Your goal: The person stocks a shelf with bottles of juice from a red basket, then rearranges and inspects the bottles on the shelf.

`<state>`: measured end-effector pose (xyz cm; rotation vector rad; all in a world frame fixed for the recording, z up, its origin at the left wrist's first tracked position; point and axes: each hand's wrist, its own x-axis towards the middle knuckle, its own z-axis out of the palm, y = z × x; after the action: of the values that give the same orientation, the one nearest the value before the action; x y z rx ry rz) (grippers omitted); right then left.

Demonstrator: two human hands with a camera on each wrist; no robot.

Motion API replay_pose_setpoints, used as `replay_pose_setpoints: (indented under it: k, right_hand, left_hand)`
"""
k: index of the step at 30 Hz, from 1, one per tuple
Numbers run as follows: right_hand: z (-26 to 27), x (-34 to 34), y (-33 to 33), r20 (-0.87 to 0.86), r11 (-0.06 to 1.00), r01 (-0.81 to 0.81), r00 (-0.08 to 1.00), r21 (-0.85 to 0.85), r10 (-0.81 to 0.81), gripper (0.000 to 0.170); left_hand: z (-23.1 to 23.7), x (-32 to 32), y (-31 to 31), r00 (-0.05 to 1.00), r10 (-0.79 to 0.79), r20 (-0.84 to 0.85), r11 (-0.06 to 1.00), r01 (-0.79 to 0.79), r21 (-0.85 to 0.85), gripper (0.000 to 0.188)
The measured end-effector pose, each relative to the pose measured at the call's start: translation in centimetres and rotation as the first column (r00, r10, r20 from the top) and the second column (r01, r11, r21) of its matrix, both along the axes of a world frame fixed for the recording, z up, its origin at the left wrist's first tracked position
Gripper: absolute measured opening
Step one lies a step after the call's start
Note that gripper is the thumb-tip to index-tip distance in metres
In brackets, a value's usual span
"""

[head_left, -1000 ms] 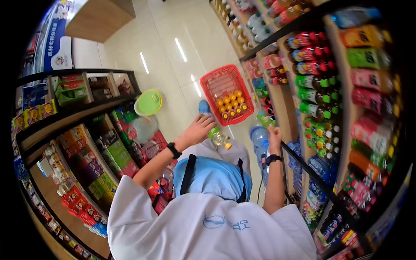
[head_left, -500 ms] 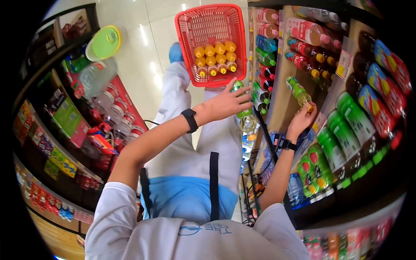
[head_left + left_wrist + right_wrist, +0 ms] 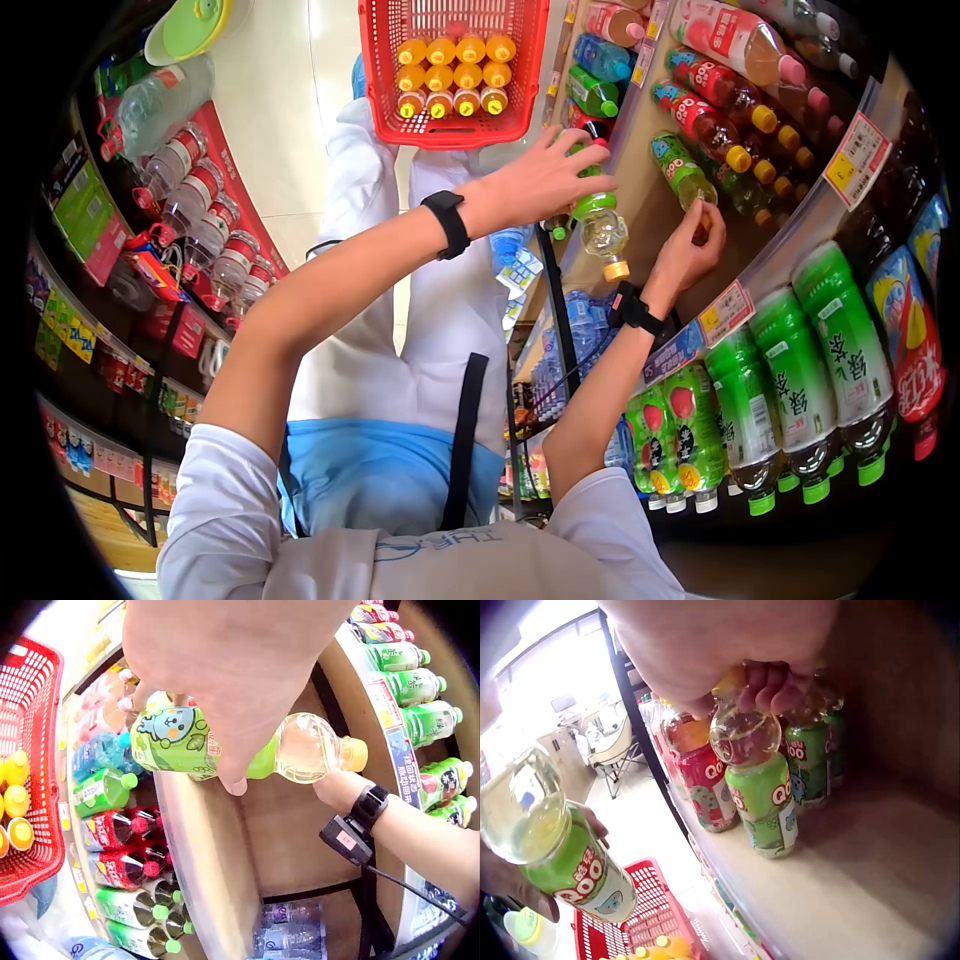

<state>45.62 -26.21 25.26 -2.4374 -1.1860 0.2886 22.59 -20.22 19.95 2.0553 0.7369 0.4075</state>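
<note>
My left hand grips a green-labelled Qoo drink bottle round its label, thumb on one side. That bottle is tilted, its yellow cap pointing toward my right wrist. At the shelf, my right hand holds a second green Qoo bottle by its neck and cap. This one stands upright on the shelf board, label facing out. Beside it are a red-labelled Qoo bottle and more green Qoo bottles just behind.
A red basket holding several orange drink bottles sits on the floor ahead. Green tea bottles line the shelf nearer me. Large clear bottles and a green-lidded tub are at left.
The view has shifted toward the right-hand shelf. My right hand has brought its bottle from beside my legs onto the shelf, next to the red Qoo bottles. The left hand still holds its bottle.
</note>
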Motion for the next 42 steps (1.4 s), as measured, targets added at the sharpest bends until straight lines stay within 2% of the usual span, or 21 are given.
replay_pose_setpoints:
  k: [2,5,9,12,16,18,20,21,23,24,26,27,29,31,33,34,35,37,38,40,42]
  right_hand:
    - [-0.3,0.1,0.3,0.032,0.995,0.028,0.999,0.093,-0.031,0.015]
    - [-0.2,0.5,1.2,0.069,0.997,0.030,0.997,0.074,-0.035,0.015]
    - [-1.5,1.6,2.6,0.176,0.994,0.010,0.984,0.106,-0.029,0.015]
    - [-1.6,2.6,2.7,0.218,0.993,-0.060,0.975,0.097,0.037,0.015]
    - [-1.6,4.0,2.6,0.139,0.984,-0.075,0.989,0.159,0.053,0.016]
    - [-1.3,4.0,2.6,0.110,0.981,-0.107,0.990,0.162,0.089,0.019]
    - [-0.3,2.7,2.9,-0.092,0.982,0.096,0.992,0.163,-0.082,0.029]
    - [-0.2,2.7,2.8,-0.091,0.978,0.105,0.992,0.179,-0.090,0.029]
    - [-0.3,2.7,2.8,-0.073,0.987,0.127,0.990,0.098,-0.120,0.045]
    - [-0.6,2.7,2.7,-0.075,0.986,0.134,0.989,0.102,-0.127,0.045]
    - [-1.5,2.5,2.2,-0.163,0.947,0.217,0.970,0.237,-0.182,0.053]
    - [-2.1,2.3,1.8,-0.167,0.948,0.217,0.969,0.232,-0.181,0.053]
    - [-3.1,1.9,0.4,-0.272,0.879,0.256,0.950,0.402,-0.152,0.057]
    - [-4.8,2.1,-0.9,-0.246,0.877,0.285,0.949,0.388,-0.200,0.054]
    - [-5.9,1.0,-1.3,-0.259,0.920,0.296,0.938,0.258,-0.229,0.052]
    - [-6.6,0.9,-1.3,-0.443,0.869,0.402,0.861,0.288,-0.251,0.052]
    - [-7.0,1.0,-1.3,-0.442,0.872,0.401,0.860,0.281,-0.253,0.052]
    - [-7.6,1.4,-1.0,-0.615,0.876,0.438,0.753,0.201,-0.235,0.045]
    - [-7.8,1.5,-1.1,-0.615,0.877,0.439,0.752,0.196,-0.238,0.045]
    - [-7.2,0.3,0.5,-0.738,0.861,0.490,0.629,0.133,-0.244,0.042]
    - [-7.0,-0.2,1.3,-0.735,0.860,0.491,0.634,0.142,-0.241,0.042]
  left_hand:
    - [-0.5,1.2,0.1,0.998,0.028,0.054,1.000,-0.029,0.009,0.061]
    - [-0.7,3.3,0.6,0.998,-0.001,0.066,0.995,0.008,-0.102,0.060]
    - [-2.2,6.2,1.0,0.983,0.016,0.184,0.998,-0.004,-0.069,0.059]
    - [-2.6,8.3,0.4,0.971,0.090,0.220,0.988,-0.059,-0.146,0.062]
    - [-3.8,10.2,0.5,0.962,0.113,0.250,0.982,-0.070,-0.173,0.065]
    - [-4.4,10.6,0.4,0.948,0.178,0.262,0.974,-0.133,-0.183,0.055]
    - [-4.5,10.8,0.4,0.949,0.190,0.251,0.972,-0.146,-0.184,0.054]
    - [-4.7,11.0,0.8,0.949,0.199,0.245,0.971,-0.157,-0.181,0.053]
    - [-4.9,11.3,1.4,0.951,0.181,0.251,0.977,-0.145,-0.157,0.053]
    - [-4.8,11.3,1.5,0.952,0.178,0.249,0.978,-0.142,-0.155,0.053]
    - [-4.8,11.3,1.8,0.941,0.185,0.282,0.974,-0.137,-0.181,0.055]
    - [-4.9,11.3,1.9,0.927,0.199,0.317,0.968,-0.137,-0.208,0.057]
    - [-5.0,11.5,1.5,0.916,0.245,0.318,0.960,-0.183,-0.213,0.058]
    - [-4.9,11.8,1.2,0.901,0.283,0.330,0.952,-0.222,-0.212,0.058]
    - [-4.7,11.7,1.1,0.930,0.269,0.251,0.948,-0.209,-0.242,0.058]
    - [-4.6,11.7,0.9,0.930,0.270,0.250,0.946,-0.208,-0.250,0.058]
    - [-4.4,11.6,0.6,0.906,0.329,0.267,0.934,-0.270,-0.236,0.056]
    - [-4.5,11.6,0.3,0.878,0.388,0.282,0.916,-0.333,-0.223,0.054]
    - [-4.6,11.8,0.2,0.860,0.423,0.286,0.901,-0.366,-0.231,0.054]
    - [-4.8,12.4,0.0,0.841,0.456,0.291,0.886,-0.397,-0.240,0.055]
    - [-4.7,12.7,-0.1,0.801,0.523,0.290,0.844,-0.440,-0.306,0.052]
